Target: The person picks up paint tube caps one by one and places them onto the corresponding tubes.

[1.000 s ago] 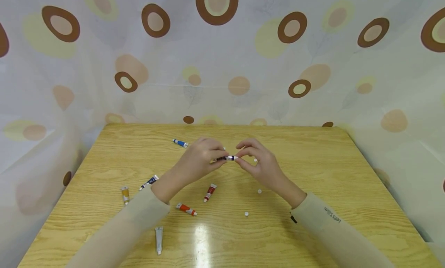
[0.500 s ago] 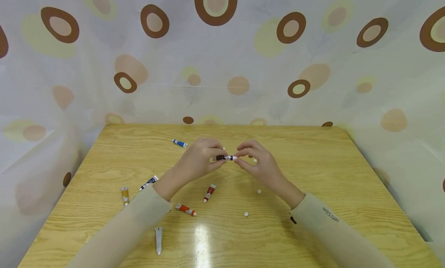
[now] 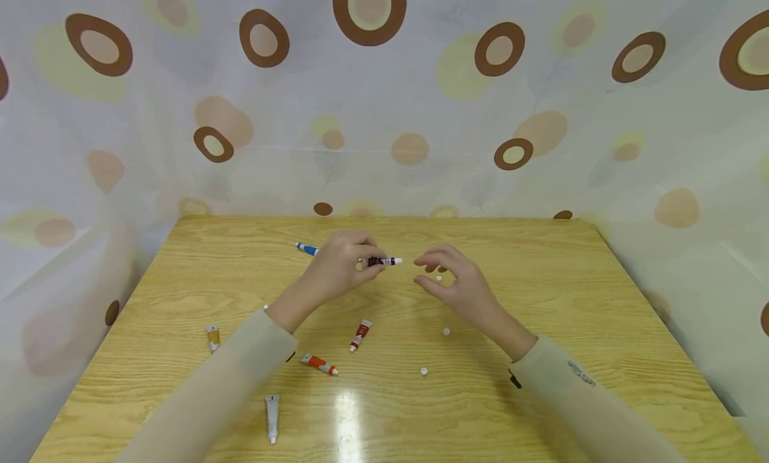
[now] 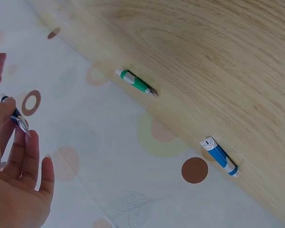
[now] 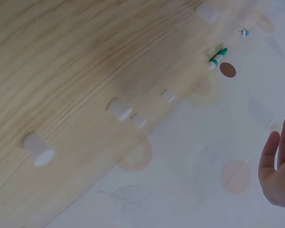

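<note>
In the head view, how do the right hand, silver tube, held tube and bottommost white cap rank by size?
1. Right hand
2. Silver tube and held tube: unsure, as the held one is partly hidden
3. Bottommost white cap

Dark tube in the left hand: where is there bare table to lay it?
The dark tube could lie between the right sleeve and the right edge of the table; another bare patch sits left of the blue tube, beyond the yellow tube. The middle is crowded with the red tube, orange tube and white caps.
</note>
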`<control>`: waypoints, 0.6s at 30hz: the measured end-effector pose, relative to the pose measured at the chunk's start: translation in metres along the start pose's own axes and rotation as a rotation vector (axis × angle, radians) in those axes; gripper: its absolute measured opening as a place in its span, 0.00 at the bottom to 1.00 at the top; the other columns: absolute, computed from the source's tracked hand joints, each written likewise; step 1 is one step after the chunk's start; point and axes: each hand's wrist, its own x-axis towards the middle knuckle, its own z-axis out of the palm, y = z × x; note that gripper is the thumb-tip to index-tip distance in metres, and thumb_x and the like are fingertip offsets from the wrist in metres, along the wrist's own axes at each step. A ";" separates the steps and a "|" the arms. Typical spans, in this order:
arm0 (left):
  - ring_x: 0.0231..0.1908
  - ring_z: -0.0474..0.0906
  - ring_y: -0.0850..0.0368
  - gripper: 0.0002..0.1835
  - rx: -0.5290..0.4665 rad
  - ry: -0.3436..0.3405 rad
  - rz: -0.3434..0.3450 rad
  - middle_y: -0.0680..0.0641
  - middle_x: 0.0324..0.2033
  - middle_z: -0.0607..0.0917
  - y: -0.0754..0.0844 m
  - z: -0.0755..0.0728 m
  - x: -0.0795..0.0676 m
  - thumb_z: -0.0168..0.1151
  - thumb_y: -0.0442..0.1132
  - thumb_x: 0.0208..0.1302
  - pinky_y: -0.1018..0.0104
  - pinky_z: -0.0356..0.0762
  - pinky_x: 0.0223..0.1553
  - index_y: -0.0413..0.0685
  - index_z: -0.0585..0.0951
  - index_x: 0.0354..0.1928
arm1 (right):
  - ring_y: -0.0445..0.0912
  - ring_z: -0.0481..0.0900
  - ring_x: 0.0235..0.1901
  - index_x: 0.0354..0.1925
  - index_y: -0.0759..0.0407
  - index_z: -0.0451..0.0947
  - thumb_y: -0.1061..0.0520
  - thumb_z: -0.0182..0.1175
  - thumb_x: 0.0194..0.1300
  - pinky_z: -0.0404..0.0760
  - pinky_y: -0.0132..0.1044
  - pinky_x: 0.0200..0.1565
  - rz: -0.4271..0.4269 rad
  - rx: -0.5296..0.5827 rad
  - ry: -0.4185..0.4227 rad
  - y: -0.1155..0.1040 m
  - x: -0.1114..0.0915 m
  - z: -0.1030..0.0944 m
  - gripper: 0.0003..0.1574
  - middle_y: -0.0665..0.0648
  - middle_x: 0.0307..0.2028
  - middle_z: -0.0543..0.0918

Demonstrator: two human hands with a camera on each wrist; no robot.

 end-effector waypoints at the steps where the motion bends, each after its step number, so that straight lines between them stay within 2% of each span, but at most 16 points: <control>1: 0.37 0.84 0.57 0.07 0.008 -0.009 -0.012 0.52 0.37 0.89 -0.001 0.001 0.000 0.76 0.43 0.62 0.57 0.83 0.49 0.49 0.92 0.40 | 0.46 0.83 0.42 0.49 0.57 0.86 0.62 0.73 0.62 0.82 0.35 0.46 0.008 0.000 -0.006 0.000 -0.001 -0.001 0.16 0.55 0.48 0.86; 10: 0.38 0.85 0.54 0.08 0.012 -0.086 -0.067 0.52 0.37 0.89 -0.015 0.009 0.005 0.75 0.44 0.63 0.55 0.83 0.49 0.51 0.92 0.41 | 0.46 0.82 0.42 0.50 0.56 0.86 0.63 0.73 0.62 0.81 0.32 0.47 0.032 0.005 -0.046 0.007 -0.013 -0.011 0.17 0.54 0.45 0.86; 18: 0.39 0.83 0.54 0.08 0.002 -0.171 -0.155 0.52 0.38 0.88 -0.026 0.019 0.005 0.73 0.45 0.65 0.56 0.82 0.49 0.53 0.92 0.43 | 0.43 0.82 0.43 0.51 0.53 0.85 0.61 0.72 0.64 0.83 0.34 0.47 0.080 0.019 -0.138 0.017 -0.024 -0.017 0.17 0.51 0.44 0.86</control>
